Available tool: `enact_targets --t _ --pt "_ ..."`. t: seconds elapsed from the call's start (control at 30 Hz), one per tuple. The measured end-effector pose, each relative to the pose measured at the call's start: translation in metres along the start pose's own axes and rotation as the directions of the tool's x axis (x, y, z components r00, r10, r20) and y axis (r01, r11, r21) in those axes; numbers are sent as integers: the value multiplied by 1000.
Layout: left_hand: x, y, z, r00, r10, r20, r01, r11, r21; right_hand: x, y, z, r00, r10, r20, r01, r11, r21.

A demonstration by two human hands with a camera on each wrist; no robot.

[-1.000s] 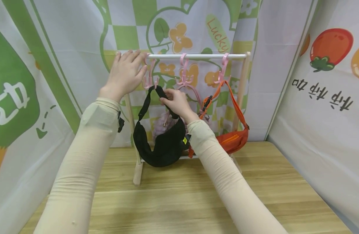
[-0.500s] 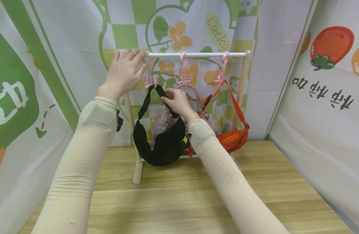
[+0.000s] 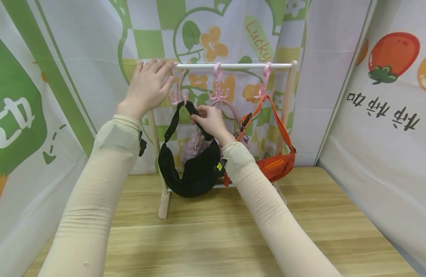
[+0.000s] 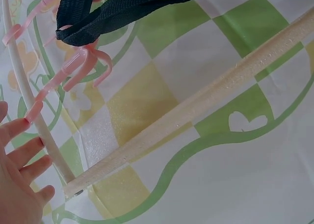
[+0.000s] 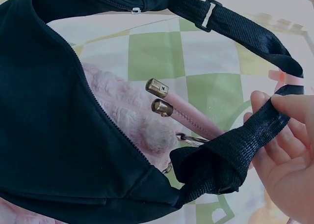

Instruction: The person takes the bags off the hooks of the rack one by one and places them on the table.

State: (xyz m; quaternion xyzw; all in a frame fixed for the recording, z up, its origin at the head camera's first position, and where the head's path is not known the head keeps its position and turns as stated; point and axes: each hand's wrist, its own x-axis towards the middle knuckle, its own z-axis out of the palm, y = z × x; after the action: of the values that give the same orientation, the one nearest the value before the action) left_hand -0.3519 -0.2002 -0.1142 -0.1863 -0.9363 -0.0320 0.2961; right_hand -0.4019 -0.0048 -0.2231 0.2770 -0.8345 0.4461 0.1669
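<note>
A black waist bag (image 3: pixel 192 173) hangs by its strap from the left pink hook (image 3: pixel 178 86). My right hand (image 3: pixel 213 121) pinches the strap (image 5: pixel 265 118) between thumb and fingers, just below the hook. In the right wrist view the bag's zipper faces the camera, and the strap bunches up below the hand. My left hand (image 3: pixel 148 86) lies at the left end of the white rail (image 3: pixel 240 66), fingers extended. In the left wrist view its fingertips touch the rail and the base of the pink hook (image 4: pixel 73 69). The rack's left top corner is hidden behind this hand in the head view.
An orange waist bag (image 3: pixel 277 167) hangs on the right pink hook (image 3: pixel 265 82). Behind the black bag, a fluffy pink bag (image 3: pixel 190 148) hangs from the middle hook (image 3: pixel 218 84). The rack's wooden foot (image 3: pixel 163 206) stands on the wooden table (image 3: pixel 206 238), before a printed curtain.
</note>
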Motion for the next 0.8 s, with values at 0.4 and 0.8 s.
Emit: enact_targets --t 0.4,0.8 --pt "2 -2 1 1000 5 -6 -5 1000 8 0 -2 0 999 20 -46 -22 999 -30" --pt "1 -1 0 1000 3 1 -3 1000 2 0 -4 -2 998 19 -64 -22 999 -44"
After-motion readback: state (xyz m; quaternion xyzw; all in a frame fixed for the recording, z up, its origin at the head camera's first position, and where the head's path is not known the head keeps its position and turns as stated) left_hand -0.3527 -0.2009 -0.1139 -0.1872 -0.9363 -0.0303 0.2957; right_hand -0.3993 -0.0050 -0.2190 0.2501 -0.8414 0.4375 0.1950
